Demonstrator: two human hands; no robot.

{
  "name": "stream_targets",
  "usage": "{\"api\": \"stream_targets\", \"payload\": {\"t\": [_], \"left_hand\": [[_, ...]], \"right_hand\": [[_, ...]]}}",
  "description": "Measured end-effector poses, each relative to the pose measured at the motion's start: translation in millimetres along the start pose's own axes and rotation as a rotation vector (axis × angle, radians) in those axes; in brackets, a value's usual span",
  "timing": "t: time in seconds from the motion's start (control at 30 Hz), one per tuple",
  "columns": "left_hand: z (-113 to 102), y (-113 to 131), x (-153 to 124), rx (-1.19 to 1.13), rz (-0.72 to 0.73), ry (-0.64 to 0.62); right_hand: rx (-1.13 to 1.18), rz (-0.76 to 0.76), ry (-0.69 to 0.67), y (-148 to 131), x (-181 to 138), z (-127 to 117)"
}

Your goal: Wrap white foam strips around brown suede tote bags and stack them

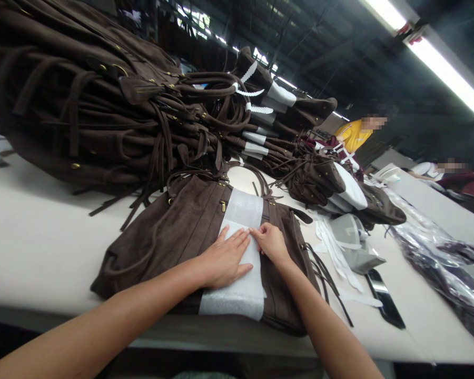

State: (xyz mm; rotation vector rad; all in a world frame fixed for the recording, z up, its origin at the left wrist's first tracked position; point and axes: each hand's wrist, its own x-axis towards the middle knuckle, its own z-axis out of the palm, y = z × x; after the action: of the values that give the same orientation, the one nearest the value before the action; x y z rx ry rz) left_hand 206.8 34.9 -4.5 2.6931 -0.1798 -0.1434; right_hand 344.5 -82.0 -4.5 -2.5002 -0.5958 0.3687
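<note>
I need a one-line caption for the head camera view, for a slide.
Both hands, left hand and right hand, press a white foam sheet onto a brown suede bag beside stacked bags.

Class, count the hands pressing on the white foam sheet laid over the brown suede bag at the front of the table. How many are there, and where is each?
2. The left hand lies flat on the foam sheet at its left side; the right hand touches its right edge with the fingertips. No others show.

Table (43, 237) bears brown bags (174, 231), perhaps suede.
</note>
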Motion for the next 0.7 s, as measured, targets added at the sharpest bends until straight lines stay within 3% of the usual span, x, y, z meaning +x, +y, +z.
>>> {"api": "stream_targets", "payload": {"t": [0.1, 0.27, 0.53, 0.7], "left_hand": [[0.7, -0.5, -0.4, -0.002, 0.009, 0.002], [1.9, -1.0, -0.6, 0.001, 0.009, 0.014], [3.7, -3.0, 0.6, 0.021, 0.015, 0.028], [-1.6, 1.2, -1.8, 0.017, -0.005, -0.006]], "right_hand": [[0.048, -0.069, 0.075, 6.0, -8.9, 4.1], [0.076, -0.131, 0.044, 11.1, -27.4, 5.1], [-0.122, -0.231, 0.070, 13.7, -69.9, -9.5], [-0.409, -0.263, 0.051, 3.6, -61.5, -24.7]]}}
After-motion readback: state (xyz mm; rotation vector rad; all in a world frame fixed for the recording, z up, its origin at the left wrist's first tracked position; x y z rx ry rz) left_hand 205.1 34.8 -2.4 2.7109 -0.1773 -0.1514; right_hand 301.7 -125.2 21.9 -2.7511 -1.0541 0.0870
